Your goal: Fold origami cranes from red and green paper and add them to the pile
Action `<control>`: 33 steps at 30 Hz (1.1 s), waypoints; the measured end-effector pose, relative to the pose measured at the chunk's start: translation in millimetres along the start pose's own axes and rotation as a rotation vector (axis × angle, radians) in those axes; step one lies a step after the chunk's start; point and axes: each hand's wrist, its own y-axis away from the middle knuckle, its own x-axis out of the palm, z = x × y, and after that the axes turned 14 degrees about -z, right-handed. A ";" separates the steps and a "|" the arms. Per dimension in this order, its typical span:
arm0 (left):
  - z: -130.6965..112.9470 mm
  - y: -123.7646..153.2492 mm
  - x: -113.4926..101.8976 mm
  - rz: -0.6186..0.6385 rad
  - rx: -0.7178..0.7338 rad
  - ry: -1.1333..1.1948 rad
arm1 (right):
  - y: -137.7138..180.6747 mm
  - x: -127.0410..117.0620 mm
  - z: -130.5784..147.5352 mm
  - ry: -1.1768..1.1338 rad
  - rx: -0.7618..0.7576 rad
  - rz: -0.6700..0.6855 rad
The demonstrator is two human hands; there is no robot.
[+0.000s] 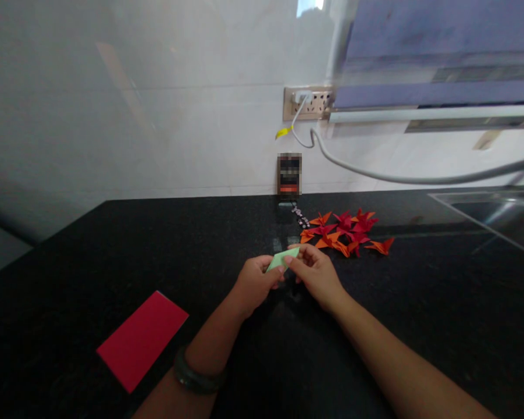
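Observation:
A small folded piece of pale green paper [281, 258] is held between my two hands, above the dark countertop. My left hand [257, 279] pinches its left end, with the thumb on top. At the other end, my right hand [316, 269] grips it between thumb and fingers, the thumb pressing on its face. Just beyond my right hand lies a cluster of red and orange folded paper cranes [342, 231]. To the left of my left forearm, a red rectangle of paper [143, 340] rests flat on the counter.
A phone-like device with a blurred face [289, 174] leans against the white wall, with a patterned strap [300, 216] before it. A grey cable [375, 174] runs from the wall socket [307, 103] to the right. A sink's metal rim [484, 224] is at the right.

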 end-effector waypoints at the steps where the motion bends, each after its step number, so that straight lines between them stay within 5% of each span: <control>1: -0.4 0.2 0.3 0.019 0.004 -0.022 | -1.0 -0.8 0.4 -0.017 0.011 0.001; 7: 4.7 -2.2 -1.5 -0.040 -0.056 0.091 | -4.8 -7.0 3.3 0.109 -0.028 0.050; 15: 4.8 -4.1 -0.9 -0.118 -0.050 0.057 | -4.1 -9.6 -1.5 0.434 -0.704 0.061; 33: 0.6 -1.4 -0.9 -0.092 -0.069 0.028 | -6.4 -10.9 3.5 0.505 -0.886 0.023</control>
